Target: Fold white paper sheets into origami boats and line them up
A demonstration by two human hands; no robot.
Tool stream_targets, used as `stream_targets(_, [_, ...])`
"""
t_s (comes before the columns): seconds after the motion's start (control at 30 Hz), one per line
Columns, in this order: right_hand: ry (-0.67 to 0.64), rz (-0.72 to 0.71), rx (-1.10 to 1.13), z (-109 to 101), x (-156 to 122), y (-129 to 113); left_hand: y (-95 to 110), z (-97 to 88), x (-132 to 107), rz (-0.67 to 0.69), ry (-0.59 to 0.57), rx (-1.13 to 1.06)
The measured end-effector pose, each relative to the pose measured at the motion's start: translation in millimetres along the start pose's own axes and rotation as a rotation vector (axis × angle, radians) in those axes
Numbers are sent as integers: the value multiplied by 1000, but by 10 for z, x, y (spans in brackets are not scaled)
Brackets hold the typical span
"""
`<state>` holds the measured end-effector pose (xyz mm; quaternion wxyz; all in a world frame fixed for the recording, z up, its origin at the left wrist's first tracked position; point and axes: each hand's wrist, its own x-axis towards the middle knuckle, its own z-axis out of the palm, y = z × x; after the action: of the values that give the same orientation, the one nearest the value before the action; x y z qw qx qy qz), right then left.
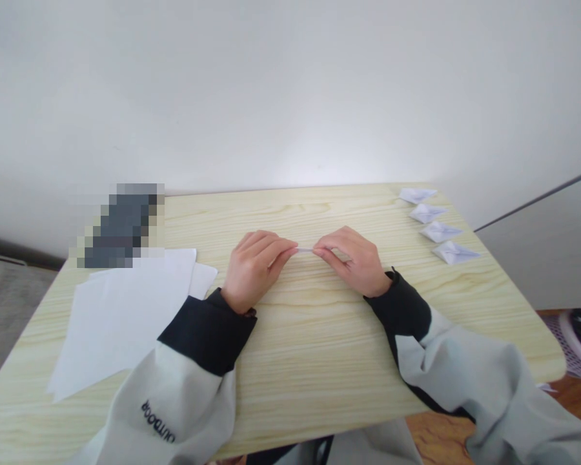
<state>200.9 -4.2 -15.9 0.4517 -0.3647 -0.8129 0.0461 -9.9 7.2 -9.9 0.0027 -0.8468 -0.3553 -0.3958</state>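
Note:
My left hand (255, 266) and my right hand (356, 258) rest side by side on the light wooden table (314, 349), fingers curled. Between their fingertips they pinch a small folded piece of white paper (305, 250), most of it hidden under the fingers. Both hands are closed on it. My sleeves are grey with black cuffs.
A stack of white paper sheets (126, 310) lies at the left of the table. Several folded white paper boats (440, 230) stand in a row at the far right edge. A blurred-out dark object (121, 226) sits at the back left. A lilac basket (578, 342) is beyond the right edge.

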Motion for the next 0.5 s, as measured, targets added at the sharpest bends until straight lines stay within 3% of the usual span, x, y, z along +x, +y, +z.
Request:
stream_targets(0.23, [105, 167, -70, -31, -8, 72, -62, -24, -17, -41, 126, 58])
stream_targets(0.5, [-94, 421, 200, 16, -26, -41, -50, -24, -3, 122, 99, 104])
